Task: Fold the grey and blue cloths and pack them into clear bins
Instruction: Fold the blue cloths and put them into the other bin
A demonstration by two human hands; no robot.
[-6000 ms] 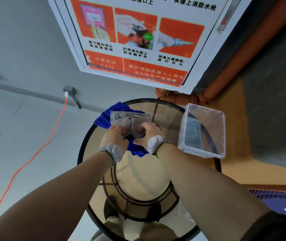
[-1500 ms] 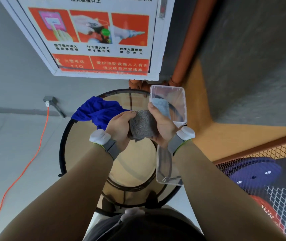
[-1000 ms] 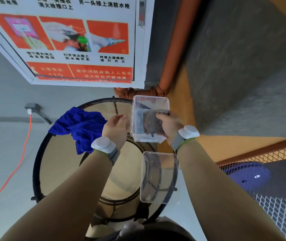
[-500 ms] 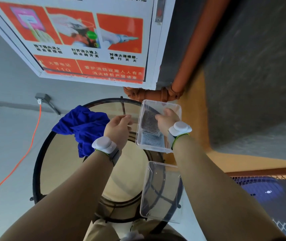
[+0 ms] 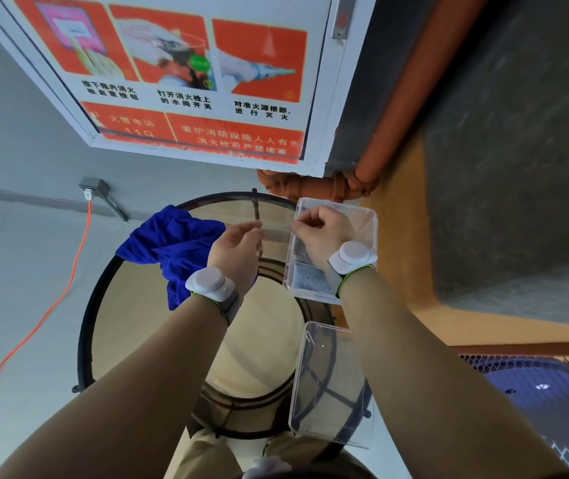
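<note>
Head view. A round glass surface (image 5: 145, 326) with a black rim stands below the person.

The blue cloth (image 5: 172, 247) lies crumpled and unfolded at 11 o'clock on the surface, draped over the rim.

A clear bin (image 5: 367, 221) sits at 2 o'clock, reaching past the rim. A folded grey cloth (image 5: 310, 281) lies inside it, towards the end nearer the person.

A second clear bin (image 5: 331, 385) rests at 4 o'clock, overhanging the rim. The table frame shows through its floor.

The left hand (image 5: 234, 250) hangs over the surface between the blue cloth and the far bin. Its fingers are loosely curled and slightly apart, and they grip nothing. The heel of the hand overlaps the cloth's edge in this view; contact cannot be confirmed.

The right hand (image 5: 321, 233) hovers over the far bin, above the grey cloth. Its fingers are drawn together towards the palm, with the thumb against the forefinger. Nothing is seen between them.

Each wrist carries a white device on a band (image 5: 209, 283).

An orange cable (image 5: 69, 271) runs across the floor at 9 o'clock. A fire-safety poster (image 5: 190, 81) hangs at 12 o'clock, and an orange pipe (image 5: 397, 115) runs at 1 o'clock.
</note>
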